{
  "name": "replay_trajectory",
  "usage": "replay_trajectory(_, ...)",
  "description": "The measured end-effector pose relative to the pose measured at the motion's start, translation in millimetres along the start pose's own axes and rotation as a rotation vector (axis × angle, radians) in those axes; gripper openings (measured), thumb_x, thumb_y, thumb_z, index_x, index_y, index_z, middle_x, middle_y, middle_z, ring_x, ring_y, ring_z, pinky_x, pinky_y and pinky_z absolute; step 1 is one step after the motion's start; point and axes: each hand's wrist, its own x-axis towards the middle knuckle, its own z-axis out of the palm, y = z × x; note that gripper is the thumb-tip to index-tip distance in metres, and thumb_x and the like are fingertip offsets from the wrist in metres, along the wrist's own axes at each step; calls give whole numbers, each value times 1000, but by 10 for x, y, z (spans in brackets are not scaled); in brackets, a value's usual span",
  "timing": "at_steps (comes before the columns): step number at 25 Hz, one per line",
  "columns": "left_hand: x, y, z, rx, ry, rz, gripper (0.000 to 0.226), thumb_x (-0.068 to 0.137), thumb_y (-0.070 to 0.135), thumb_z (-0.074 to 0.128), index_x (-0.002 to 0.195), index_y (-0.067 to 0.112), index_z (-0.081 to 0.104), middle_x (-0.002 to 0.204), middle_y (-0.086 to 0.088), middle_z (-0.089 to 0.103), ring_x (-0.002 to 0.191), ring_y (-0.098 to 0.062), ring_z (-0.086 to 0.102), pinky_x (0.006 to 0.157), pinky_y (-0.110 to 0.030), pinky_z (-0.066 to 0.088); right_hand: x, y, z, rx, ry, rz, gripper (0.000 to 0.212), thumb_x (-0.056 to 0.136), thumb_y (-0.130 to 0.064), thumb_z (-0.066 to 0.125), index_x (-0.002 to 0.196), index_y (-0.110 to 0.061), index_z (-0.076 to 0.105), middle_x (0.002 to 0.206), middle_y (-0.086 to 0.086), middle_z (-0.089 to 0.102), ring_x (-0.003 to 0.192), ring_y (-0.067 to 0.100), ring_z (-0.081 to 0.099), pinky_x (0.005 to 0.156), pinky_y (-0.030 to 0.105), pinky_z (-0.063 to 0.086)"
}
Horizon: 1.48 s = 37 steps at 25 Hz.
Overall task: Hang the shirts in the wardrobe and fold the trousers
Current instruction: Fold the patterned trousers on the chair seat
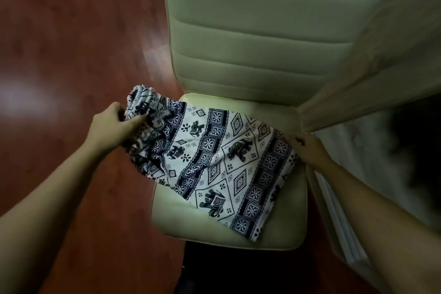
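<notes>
White trousers (214, 164) with a dark blue elephant and diamond print lie folded across the seat of a pale cream chair (181, 219). Their gathered waistband hangs over the seat's left edge. My left hand (114, 120) grips that bunched waistband end, thumb on top. My right hand (307, 148) pinches the opposite end of the cloth at the seat's right edge; its fingertips are partly hidden under the fabric.
The chair's padded ribbed backrest (262, 31) rises behind the seat. A beige curtain (381, 67) hangs at the right, reaching down beside my right hand. Reddish wooden floor (71, 43) spreads to the left. A white radiator-like panel (338, 217) stands low at the right.
</notes>
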Motion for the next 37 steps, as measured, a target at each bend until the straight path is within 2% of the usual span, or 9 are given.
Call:
replay_trajectory(2,-50,182,2,48,-1,37,53,70,59,53,89,11,45,86,-14,60,79,-35,60,74,-49,55,7,-89,-62,298,29,104,47,91,-46,51,96,-2,65,93,18,67,90,31,63,82,37,48)
replay_trajectory(6,-389,552,285,100,175,125,40,82,47,55,93,13,37,90,-19,61,81,-41,59,71,-47,50,-20,-87,0,536,-61,108,76,65,-69,66,119,-15,61,110,-4,65,103,17,62,92,37,49)
replay_trajectory(10,-883,808,810,61,146,200,34,89,41,51,89,16,29,89,-16,59,82,-42,58,65,-41,39,-175,268,228,663,-161,108,64,50,-44,88,109,-31,63,115,-5,67,103,15,64,86,34,52)
replay_trajectory(14,-721,764,587,0,234,59,35,88,39,53,98,10,37,91,-22,59,88,-46,57,72,-45,42,-349,357,279,475,-42,54,47,83,-14,69,127,-10,52,118,3,59,110,17,55,93,27,44)
replay_trajectory(19,-125,252,-225,54,156,-6,54,77,58,59,105,12,52,104,-25,64,96,-44,59,84,-48,50,-473,69,-18,501,83,-36,33,95,-22,51,125,-7,52,101,-6,62,94,9,59,81,16,50)
replay_trajectory(23,48,-76,-315,42,104,-74,63,68,69,53,101,16,61,96,-19,68,88,-39,64,80,-51,54,-172,-106,-209,513,87,62,61,88,-49,55,138,-19,37,134,1,52,120,20,52,100,39,44)
replay_trajectory(26,-17,-128,-69,-78,69,-148,49,86,43,62,116,5,59,107,-19,64,87,-33,61,76,-43,53,-70,-42,-13,479,-35,199,99,60,-75,62,140,-23,37,137,2,50,119,22,54,83,31,50)
replay_trajectory(32,7,-399,142,-383,85,-188,53,80,43,68,122,13,56,112,-11,64,91,-31,64,75,-52,56,-365,256,578,277,-154,318,108,55,-78,67,141,-19,38,144,3,44,129,25,45,109,42,36)
replay_trajectory(37,-9,-469,73,-449,102,-173,50,81,39,70,123,17,54,118,-13,63,99,-33,64,77,-55,54,-475,222,788,436,-51,294,70,89,-42,57,145,-9,29,150,9,35,138,27,33,109,36,30)
